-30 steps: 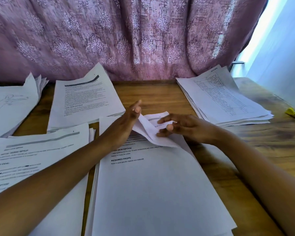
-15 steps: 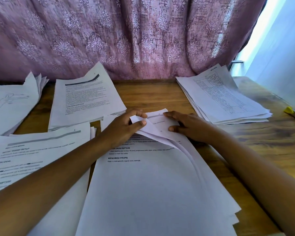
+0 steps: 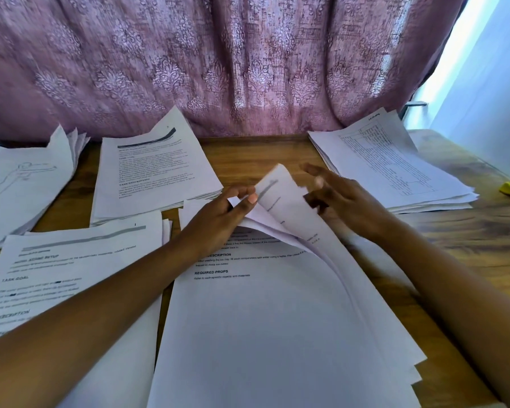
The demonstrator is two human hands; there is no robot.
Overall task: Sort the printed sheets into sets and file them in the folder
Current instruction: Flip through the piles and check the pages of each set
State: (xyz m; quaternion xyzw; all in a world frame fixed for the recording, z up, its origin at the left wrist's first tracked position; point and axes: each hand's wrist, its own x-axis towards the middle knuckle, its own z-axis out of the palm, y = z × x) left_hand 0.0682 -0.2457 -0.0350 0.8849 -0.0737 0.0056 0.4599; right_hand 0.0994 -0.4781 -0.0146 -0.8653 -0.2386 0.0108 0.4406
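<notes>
Pinched between the thumb and fingertips of the left hand [image 3: 218,214]: the far end of several top sheets [image 3: 280,198], raised and curled upward, printed text showing on the lifted face. Just to the right, the right hand [image 3: 345,201], motion-blurred, fingers spread and fairly straight, gripping nothing. Too blurred to tell whether touching the lifted sheets.

Beneath both hands, the central stack [image 3: 277,334] of printed sheets, flat on the wooden table [image 3: 483,237], nearest the viewer, with lower sheets fanned out along the right side. Readable on the uncovered page: "REQUIRED PROPS". Bare forearms reaching in from bottom left and bottom right.

Around it, four more piles of paper:
- Near left, just beside the central stack: a near-left pile [image 3: 71,269] headed by a grey bar, with "TASK GOAL" legible.
- Behind that: a text pile [image 3: 153,172] with a dark header bar, its far corner lifted against the curtain [image 3: 248,69].
- Far left: a drawing pile [image 3: 21,184] topped by a faint line sketch.
- Far right, well apart from the hands: a table pile [image 3: 395,175] topped by a printed grid.

At the right edge, a small yellow object [image 3: 508,188], partly cut off. Behind the table, mauve patterned fabric across the whole back.
</notes>
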